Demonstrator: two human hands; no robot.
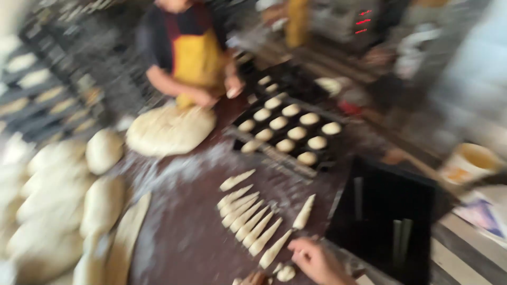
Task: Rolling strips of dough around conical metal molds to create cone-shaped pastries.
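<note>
Several tapered dough strips [252, 219] lie in a slanted row on the dark floured surface [179, 232], near centre. Right hand [316, 259] rests at the lower end of the row, fingers touching the nearest strip; grip unclear through blur. Left hand [254, 278] barely enters at the bottom edge, state cannot be told. Small dough lump [285, 273] sits between the hands. Empty black tray [385, 219] lies right. Filled tray of round buns [288, 129] behind. Co-worker in yellow apron [196, 58] presses a large dough mass [169, 129].
</note>
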